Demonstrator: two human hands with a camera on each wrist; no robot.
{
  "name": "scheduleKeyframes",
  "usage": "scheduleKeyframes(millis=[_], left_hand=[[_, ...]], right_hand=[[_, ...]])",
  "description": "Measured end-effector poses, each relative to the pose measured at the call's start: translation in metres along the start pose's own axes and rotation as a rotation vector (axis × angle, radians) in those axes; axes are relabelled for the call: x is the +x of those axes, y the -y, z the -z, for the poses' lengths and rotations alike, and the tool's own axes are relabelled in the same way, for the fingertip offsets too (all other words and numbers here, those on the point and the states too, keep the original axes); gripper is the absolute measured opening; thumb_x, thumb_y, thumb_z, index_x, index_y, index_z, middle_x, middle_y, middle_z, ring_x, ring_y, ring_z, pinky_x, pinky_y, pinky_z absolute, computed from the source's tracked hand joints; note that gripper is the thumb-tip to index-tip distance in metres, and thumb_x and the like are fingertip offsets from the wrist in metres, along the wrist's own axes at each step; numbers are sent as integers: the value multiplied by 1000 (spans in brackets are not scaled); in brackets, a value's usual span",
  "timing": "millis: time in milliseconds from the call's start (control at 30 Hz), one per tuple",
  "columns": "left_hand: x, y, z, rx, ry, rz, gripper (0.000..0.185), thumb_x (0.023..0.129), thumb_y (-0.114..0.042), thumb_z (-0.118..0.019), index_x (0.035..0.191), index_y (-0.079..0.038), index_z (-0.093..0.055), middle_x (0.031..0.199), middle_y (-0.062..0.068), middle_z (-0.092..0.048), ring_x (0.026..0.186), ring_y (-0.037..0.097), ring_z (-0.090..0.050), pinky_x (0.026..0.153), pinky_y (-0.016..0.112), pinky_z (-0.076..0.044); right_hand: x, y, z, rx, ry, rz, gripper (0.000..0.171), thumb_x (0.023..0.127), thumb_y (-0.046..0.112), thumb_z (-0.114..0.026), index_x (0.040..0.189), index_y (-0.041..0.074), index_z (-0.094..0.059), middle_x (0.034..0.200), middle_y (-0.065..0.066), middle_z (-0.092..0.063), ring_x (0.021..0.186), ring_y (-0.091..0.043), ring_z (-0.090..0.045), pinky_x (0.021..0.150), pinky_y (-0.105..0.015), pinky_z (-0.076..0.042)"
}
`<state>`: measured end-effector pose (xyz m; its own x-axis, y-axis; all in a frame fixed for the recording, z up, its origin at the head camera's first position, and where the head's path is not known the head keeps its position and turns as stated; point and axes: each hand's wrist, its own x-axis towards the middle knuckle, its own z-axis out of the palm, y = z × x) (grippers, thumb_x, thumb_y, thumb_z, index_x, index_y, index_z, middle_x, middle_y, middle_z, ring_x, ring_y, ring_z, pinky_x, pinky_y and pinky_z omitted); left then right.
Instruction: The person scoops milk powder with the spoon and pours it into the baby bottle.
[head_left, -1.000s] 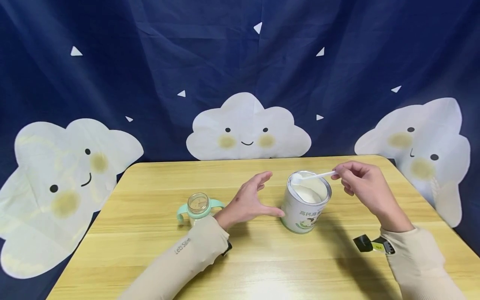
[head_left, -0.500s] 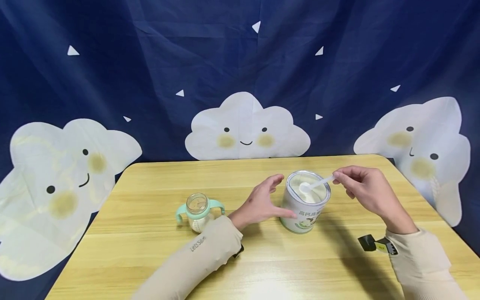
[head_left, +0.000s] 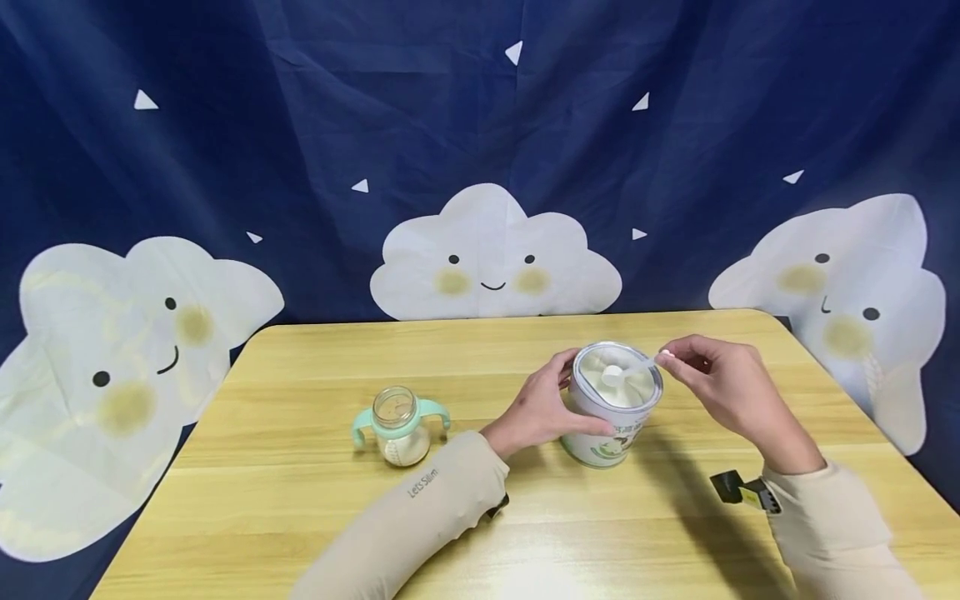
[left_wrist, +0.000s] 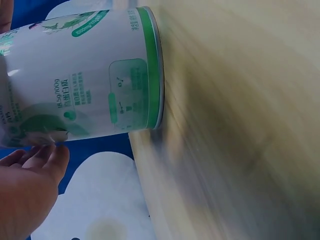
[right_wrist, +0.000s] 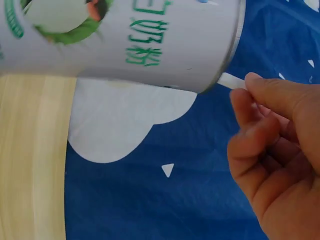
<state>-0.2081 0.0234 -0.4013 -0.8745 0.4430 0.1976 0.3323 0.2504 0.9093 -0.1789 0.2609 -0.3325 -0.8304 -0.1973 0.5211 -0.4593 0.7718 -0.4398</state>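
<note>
A white and green milk powder can [head_left: 612,447] stands upright at right of centre on the table, its top uncovered and pale powder inside. My left hand [head_left: 536,412] holds the can's left side, thumb across the front and fingers behind. In the left wrist view, the fingers [left_wrist: 42,162] lie right at the can's wall. My right hand [head_left: 723,379], to the right of the can, pinches the handle end of a white scoop [head_left: 613,376]. The scoop's bowl is inside the can at the powder. The right wrist view shows its handle [right_wrist: 231,80] over the rim.
Left of the can stands an uncapped baby bottle [head_left: 401,437] with mint-green handles and some whitish contents. The wooden table [head_left: 300,500] ends at the back against a navy curtain [head_left: 420,100] with smiling clouds.
My left hand has moved right, from beside the can onto it. The scoop has gone from near the far-left rim down to the powder, with my right hand shifting slightly.
</note>
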Motion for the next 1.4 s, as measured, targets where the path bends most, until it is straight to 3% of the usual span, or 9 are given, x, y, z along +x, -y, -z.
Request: scheduleKeyframes(millis=[167,333,533,733,933,1100,1233,1400], left_hand=[[0,1,-4,16,-17,13,103,61,-26,-98,148,-17,-43,132,-8,-58,117,5,-55,102,28,-45],[-1,0,-5,44,-24,44,104,61,-29,-98,148,-18,-43,130,-8,-59,113,3,-55,101,30,-46],[-1,1,-4,44,-34,50,104,61,-29,-99,148,-17,-43,129,-8,-60,113,3,-56,100,29,-46],[0,1,-3,50,-39,59,103,61,-29,-98,147,-17,-43,130,-6,-60,115,3,-56,101,29,-46],[1,1,-4,63,-32,57,103,61,-30,-98,148,-17,-43,131,-4,-60,114,4,-56,100,29,-46],[1,1,-5,76,-29,44,104,60,-31,-99,147,-17,-43,130,-6,-60,114,4,-56,100,28,-46],[0,-1,-5,64,-29,45,103,60,-30,-99,146,-17,-44,129,-6,-60,112,3,-56,100,28,-46],[1,-2,-4,51,-27,45,102,59,-29,-99,146,-18,-45,129,-5,-61,111,3,-56,98,28,-47]], right_hand=[[1,0,-9,-112,-41,162,10,81,5,-82,82,9,-73,70,8,-60,60,-6,-45,52,-20,-38],[3,9,-13,-201,-2,259,12,78,9,-84,81,13,-72,75,9,-59,62,-9,-50,52,-33,-44],[9,27,-12,-229,149,313,6,83,16,-82,84,16,-76,76,11,-54,64,-6,-47,48,-28,-42],[16,36,-12,-187,306,367,5,86,18,-80,82,18,-77,77,14,-53,67,-5,-47,52,-26,-42],[22,32,-9,-104,453,331,8,90,19,-76,82,21,-76,80,17,-55,71,-3,-50,59,-28,-45],[24,23,-3,121,506,277,19,94,11,-70,78,22,-72,76,16,-55,69,-2,-51,61,-24,-46],[23,16,-1,273,493,185,22,95,5,-66,78,17,-71,74,10,-56,66,-5,-51,57,-23,-47],[23,11,3,292,422,-12,23,99,10,-62,77,10,-69,63,8,-44,56,-6,-38,46,-25,-35]])
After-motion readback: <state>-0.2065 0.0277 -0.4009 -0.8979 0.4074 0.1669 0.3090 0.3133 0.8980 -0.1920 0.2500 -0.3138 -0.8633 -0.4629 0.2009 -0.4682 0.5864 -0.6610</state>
